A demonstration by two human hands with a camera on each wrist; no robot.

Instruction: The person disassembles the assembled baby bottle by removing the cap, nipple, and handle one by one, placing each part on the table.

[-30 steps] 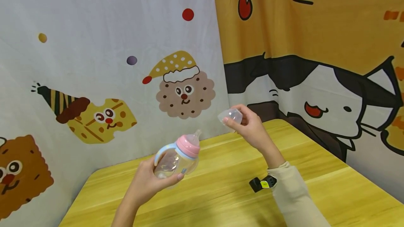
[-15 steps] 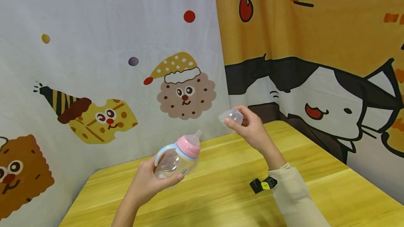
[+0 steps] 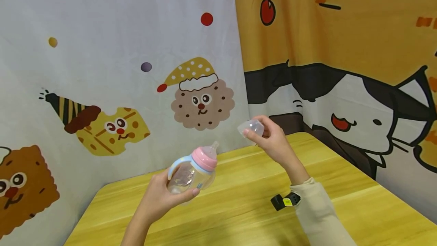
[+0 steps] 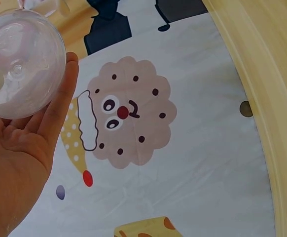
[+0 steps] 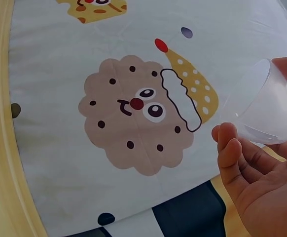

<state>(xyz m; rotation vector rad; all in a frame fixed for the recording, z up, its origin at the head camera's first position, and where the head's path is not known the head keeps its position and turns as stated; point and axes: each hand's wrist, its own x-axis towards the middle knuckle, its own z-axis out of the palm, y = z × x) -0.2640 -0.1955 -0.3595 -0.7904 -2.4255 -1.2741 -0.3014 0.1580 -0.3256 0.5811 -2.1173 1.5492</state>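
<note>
A clear baby bottle (image 3: 186,177) with a pink collar, a pale blue handle and a clear teat is tilted to the right above the table. My left hand (image 3: 160,196) grips its body, thumb in front. From the left wrist, the bottle's round base (image 4: 22,69) faces the camera, with the palm (image 4: 15,168) beside it. Higher and to the right, my right hand (image 3: 273,139) pinches a translucent bottle cap (image 3: 252,127) between thumb and fingers, apart from the teat. In the right wrist view the cap (image 5: 271,108) shows its open rim turned left.
A wood-grain table (image 3: 239,208) lies beneath both hands. Behind it hangs a white cloth (image 3: 112,18) printed with cartoon food, meeting an orange cat-print curtain (image 3: 341,41) at the right. A black strap device (image 3: 285,200) is on the right wrist.
Both hands keep their holds on the bottle and the cap. The whole head view has shifted very slightly, the backdrop moving a little down and to the right.
</note>
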